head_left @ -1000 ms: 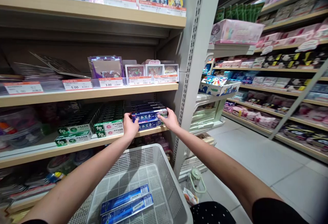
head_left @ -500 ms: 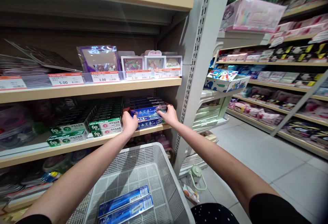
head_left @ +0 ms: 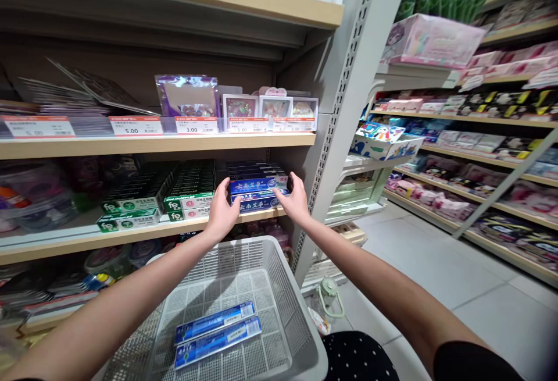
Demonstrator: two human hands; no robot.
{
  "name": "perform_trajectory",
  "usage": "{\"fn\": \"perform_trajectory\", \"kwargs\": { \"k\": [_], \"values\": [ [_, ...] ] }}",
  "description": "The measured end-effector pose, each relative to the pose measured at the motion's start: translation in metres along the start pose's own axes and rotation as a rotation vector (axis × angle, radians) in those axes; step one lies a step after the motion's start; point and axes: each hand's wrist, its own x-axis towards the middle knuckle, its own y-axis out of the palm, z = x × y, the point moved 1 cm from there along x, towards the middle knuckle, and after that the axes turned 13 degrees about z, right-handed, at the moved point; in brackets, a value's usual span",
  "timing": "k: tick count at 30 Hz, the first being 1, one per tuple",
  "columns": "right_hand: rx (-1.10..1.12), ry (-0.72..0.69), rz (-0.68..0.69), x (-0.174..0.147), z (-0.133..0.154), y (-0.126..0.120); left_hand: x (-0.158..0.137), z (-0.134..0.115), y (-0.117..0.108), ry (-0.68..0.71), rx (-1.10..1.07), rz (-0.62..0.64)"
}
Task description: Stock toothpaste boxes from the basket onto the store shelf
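Observation:
On the lower shelf stands a stack of blue toothpaste boxes (head_left: pixel 253 185) with white lettering, in rows running back. My left hand (head_left: pixel 223 212) is at the stack's left end, thumb on the front face and fingers along the side. My right hand (head_left: pixel 295 199) cups the right end, its thumb also against the front. Both hands grip the front boxes between them; some fingertips are hidden. Left of them stand green-and-white toothpaste boxes (head_left: pixel 188 202). Below, a grey plastic basket (head_left: pixel 300 311) holds two blue packs (head_left: pixel 218 341) lying flat.
A wooden shelf edge (head_left: pixel 174 145) with price labels runs above my hands. The slotted metal upright (head_left: pixel 344 78) stands close to my right hand. A green-lidded bottle (head_left: pixel 329 296) is on the floor beside the basket. More stocked shelves (head_left: pixel 471 113) line the right side.
The view has shifted, so the shelf goods sit further right. Both hands remain at the blue toothpaste boxes, with the left fingers now more visible along the side.

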Motion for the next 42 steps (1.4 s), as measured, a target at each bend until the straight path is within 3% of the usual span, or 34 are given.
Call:
{"fn": "perform_trajectory", "kwargs": {
  "k": [3,7,13,16,18,25,36,42],
  "values": [
    [-0.005,-0.198,0.073,-0.038,0.019,-0.003,-0.034,-0.015,-0.018,0.069,0.072,0.047],
    [-0.041,-0.312,0.380,-0.098,0.029,0.006,-0.088,-0.018,-0.041,0.108,0.230,0.196],
    [-0.088,-0.201,1.029,-0.179,0.009,0.044,-0.180,0.039,-0.059,-0.107,0.361,0.729],
    [-0.155,-0.098,1.271,-0.200,0.006,0.059,-0.217,0.065,-0.070,-0.216,0.404,0.855],
    [-0.174,-0.084,1.352,-0.207,0.010,0.065,-0.235,0.074,-0.077,-0.243,0.427,0.897],
    [-0.166,-0.108,1.423,-0.213,0.023,0.085,-0.258,0.082,-0.091,-0.387,0.530,1.029],
    [-0.240,0.080,1.270,-0.199,0.003,0.121,-0.234,0.107,-0.087,-0.448,0.594,1.028],
    [-0.072,0.238,1.214,-0.200,-0.012,0.130,-0.226,0.116,-0.086,-0.468,0.488,0.967]
  ]
}}
